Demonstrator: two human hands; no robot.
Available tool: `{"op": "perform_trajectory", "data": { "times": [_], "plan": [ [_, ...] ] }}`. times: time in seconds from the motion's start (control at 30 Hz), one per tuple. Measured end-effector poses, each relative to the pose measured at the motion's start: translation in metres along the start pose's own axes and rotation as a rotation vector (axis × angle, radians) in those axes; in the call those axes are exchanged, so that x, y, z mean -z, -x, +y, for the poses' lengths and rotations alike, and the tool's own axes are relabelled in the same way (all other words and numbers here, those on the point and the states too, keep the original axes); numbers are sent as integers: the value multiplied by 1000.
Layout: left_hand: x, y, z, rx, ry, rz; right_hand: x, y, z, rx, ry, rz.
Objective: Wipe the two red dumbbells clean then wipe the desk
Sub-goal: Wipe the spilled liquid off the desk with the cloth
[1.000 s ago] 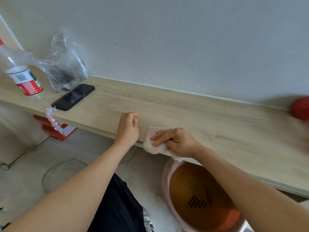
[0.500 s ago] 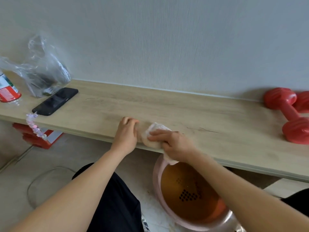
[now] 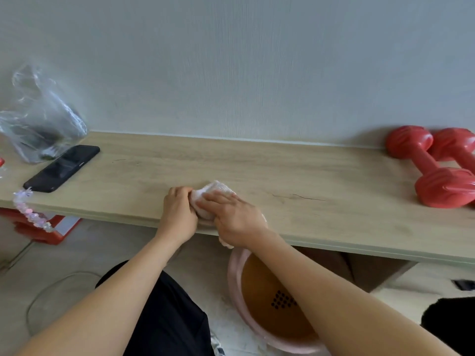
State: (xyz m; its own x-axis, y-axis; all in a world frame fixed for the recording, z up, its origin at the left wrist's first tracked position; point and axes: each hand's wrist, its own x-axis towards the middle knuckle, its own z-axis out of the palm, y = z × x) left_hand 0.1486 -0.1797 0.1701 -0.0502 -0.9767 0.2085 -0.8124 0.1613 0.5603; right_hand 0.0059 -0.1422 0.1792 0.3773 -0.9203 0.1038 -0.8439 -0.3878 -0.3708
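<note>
Two red dumbbells lie side by side at the desk's far right against the wall, one in front (image 3: pixel 429 167) and the other (image 3: pixel 456 147) partly cut off by the frame edge. A small white cloth (image 3: pixel 213 190) lies bunched near the front edge of the light wooden desk (image 3: pixel 282 170). My right hand (image 3: pixel 235 217) presses on the cloth with straight fingers, and one end of the cloth hangs below the wrist. My left hand (image 3: pixel 178 211) rests on the desk edge, its curled fingers touching the cloth's left side.
A black phone (image 3: pixel 61 168) and a crumpled clear plastic bag (image 3: pixel 43 119) sit at the desk's left end, where a bead strand (image 3: pixel 30 214) hangs over the edge. A pink basin (image 3: pixel 235 278) of brown water stands on the floor below my right arm. A red box (image 3: pixel 38 232) lies under the desk.
My right hand has slid the cloth left until it meets my left hand. The view has swung right, bringing the dumbbells into sight and taking the bottle out.
</note>
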Motion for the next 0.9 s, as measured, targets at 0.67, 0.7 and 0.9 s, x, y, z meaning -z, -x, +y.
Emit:
{"op": "perform_trajectory", "data": {
  "times": [0.67,0.7,0.9],
  "plan": [
    [-18,38,36,-151,56,-20,0,63,18,-177,175,398],
    [-15,39,37,-137,65,-17,1,61,15,-152,162,347],
    [-5,49,43,-66,108,-14,14,77,10,-135,46,147]
  ]
}}
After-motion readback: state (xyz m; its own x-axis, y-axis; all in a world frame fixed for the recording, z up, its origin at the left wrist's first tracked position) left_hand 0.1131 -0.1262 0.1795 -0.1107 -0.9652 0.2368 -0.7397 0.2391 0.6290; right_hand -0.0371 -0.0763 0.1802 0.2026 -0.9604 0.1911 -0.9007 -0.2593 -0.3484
